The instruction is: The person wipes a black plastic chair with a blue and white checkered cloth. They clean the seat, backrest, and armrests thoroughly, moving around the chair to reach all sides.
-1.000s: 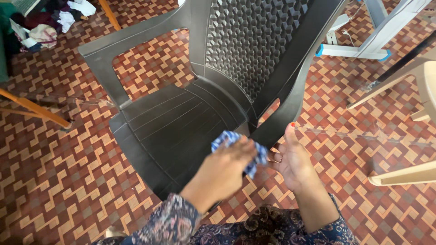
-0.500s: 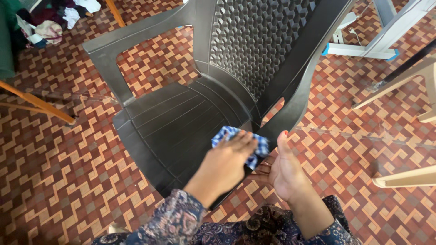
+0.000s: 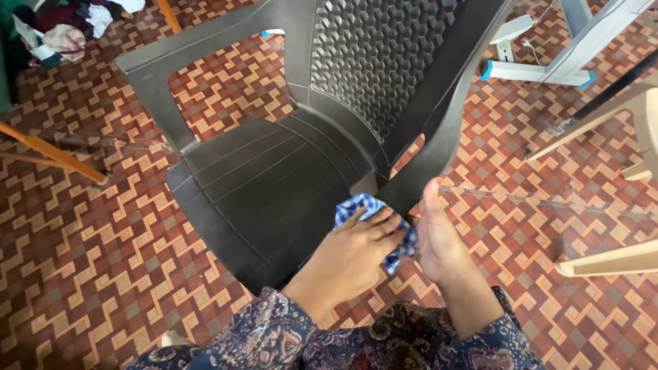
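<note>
A dark grey plastic chair (image 3: 274, 185) with a patterned backrest stands in front of me on the tiled floor. My left hand (image 3: 356, 250) presses a blue checked cloth (image 3: 370, 209) against the seat's front right corner, at the base of the right armrest post (image 3: 418, 164). My right hand (image 3: 439, 236) is right beside it. Its thumb points up along the lower end of that post, and its fingers are hidden behind the cloth and my left hand. Both sleeves are dark with a floral pattern.
The floor is red and brown zigzag tile (image 3: 103, 274). A cream chair (image 3: 617, 253) stands at the right, a white and blue stand (image 3: 541, 65) at the top right. An orange wooden leg (image 3: 48, 154) crosses the left, and a pile of clothes (image 3: 62, 31) lies at the top left.
My left hand has slid the cloth a little toward the armrest post. My right hand has moved in from beside the chair to rest against the post.
</note>
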